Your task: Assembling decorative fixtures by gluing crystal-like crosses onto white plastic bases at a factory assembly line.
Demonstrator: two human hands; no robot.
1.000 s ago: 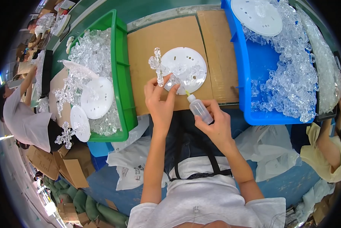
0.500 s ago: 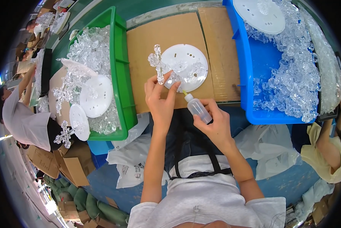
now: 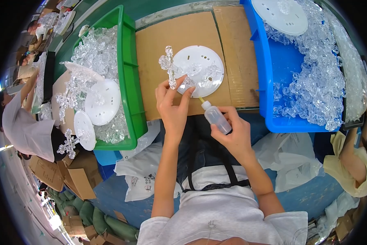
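My left hand (image 3: 172, 102) pinches a small clear plastic piece (image 3: 187, 84) between thumb and fingers, at the near edge of a white round disc (image 3: 200, 52). Several clear pieces rest on that disc, and a branching clear ornament (image 3: 168, 65) stands out from its left side, just above my left fingers. In my right hand (image 3: 236, 132) is a translucent squeeze bottle (image 3: 218, 119) with a white cap and a thin yellowish nozzle. The bottle is tilted, its nozzle pointing up and left, close below the held piece. Whether the tip touches anything I cannot tell.
Cardboard (image 3: 151, 45) covers the worktop. On the left, a green bin (image 3: 128, 81) holds clear pieces and white discs with ornaments. A blue bin (image 3: 263, 77) of clear pieces stands right. White plastic bags (image 3: 289, 153) hang below the bench. Other people (image 3: 28, 122) sit at both sides.
My right hand has drawn the squeeze bottle slightly down and to the right, away from the pinched clear piece. My left hand stays nearly in place.
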